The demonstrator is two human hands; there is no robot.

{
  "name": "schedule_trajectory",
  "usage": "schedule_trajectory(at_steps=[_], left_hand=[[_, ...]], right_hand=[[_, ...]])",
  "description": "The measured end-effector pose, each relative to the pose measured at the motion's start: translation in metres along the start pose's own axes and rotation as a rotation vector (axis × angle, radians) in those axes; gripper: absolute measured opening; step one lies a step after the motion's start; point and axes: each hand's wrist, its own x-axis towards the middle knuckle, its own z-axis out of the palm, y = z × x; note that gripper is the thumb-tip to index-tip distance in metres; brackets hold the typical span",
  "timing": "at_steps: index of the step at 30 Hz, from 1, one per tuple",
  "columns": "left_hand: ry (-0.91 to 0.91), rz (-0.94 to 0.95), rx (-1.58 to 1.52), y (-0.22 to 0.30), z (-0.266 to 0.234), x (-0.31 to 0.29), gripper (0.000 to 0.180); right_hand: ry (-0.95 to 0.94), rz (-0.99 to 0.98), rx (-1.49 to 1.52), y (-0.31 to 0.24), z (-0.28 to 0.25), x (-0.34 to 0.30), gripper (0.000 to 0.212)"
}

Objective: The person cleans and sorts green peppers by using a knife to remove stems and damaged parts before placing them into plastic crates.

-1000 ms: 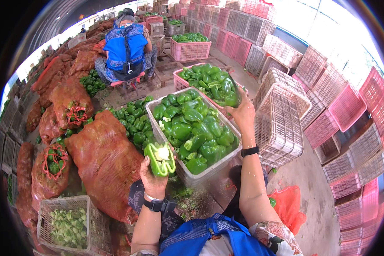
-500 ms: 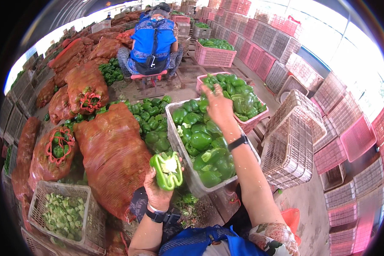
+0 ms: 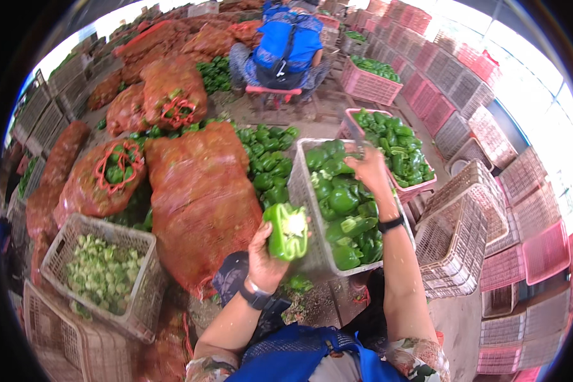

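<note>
A green bell pepper half, its pale core facing up, is gripped in my left hand. My right hand is above the far part of a grey plastic crate full of whole green bell peppers. Its fingers are curled and partly blurred. A thin greyish streak shows at them, too smeared to name. Just beyond stands a pink crate holding more green peppers.
Left of me lie red mesh sacks and loose peppers. A crate of pale green pepper cores stands at lower left. Empty crates are stacked along the right. A person in a blue vest sits ahead on a low stool.
The view has turned, so the scene sits farther right. My right hand has moved from the crate's far edge, drawing a little nearer over the peppers. My left hand still holds the pepper half.
</note>
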Motion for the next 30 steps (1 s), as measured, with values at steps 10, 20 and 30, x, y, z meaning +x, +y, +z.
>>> schedule_trajectory(at_steps=[10,20,30], left_hand=[[-0.021,-0.028,0.198,-0.017,0.004,-0.001,0.054],[-0.149,-0.202,0.328,-0.023,0.012,-0.003,0.066],[-0.07,-0.138,0.343,-0.038,0.001,0.004,0.059]], right_hand=[[-0.318,-0.24,-0.043,-0.086,0.028,-0.142,0.059],[-0.089,-0.267,-0.233,-0.038,0.028,-0.151,0.052],[0.177,-0.236,-0.274,-0.031,0.052,-0.157,0.037]])
